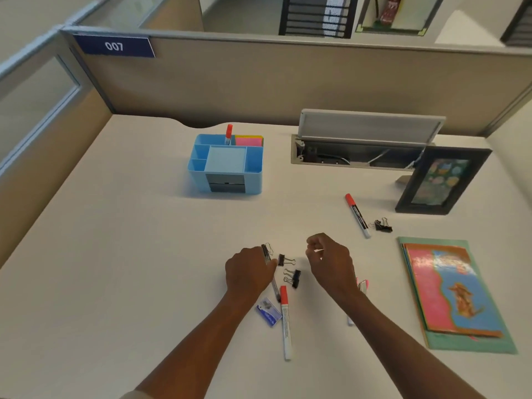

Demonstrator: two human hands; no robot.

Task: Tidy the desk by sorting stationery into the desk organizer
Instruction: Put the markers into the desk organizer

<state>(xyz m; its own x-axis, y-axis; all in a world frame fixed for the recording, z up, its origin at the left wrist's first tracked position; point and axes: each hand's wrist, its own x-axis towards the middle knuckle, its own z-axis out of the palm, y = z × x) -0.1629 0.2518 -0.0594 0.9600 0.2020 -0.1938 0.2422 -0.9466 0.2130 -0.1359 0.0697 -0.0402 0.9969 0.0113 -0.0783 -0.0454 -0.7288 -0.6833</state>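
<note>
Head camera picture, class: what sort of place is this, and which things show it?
Probably an office cubicle: beige partition walls with a blue "007" number plate, an open cable hatch in the pale desk, and a blue plastic desk organizer.

My left hand (249,272) knuckles-up, fingers curled downward, my right hand (331,260) beside it, raised, fingers loosely curled
</note>
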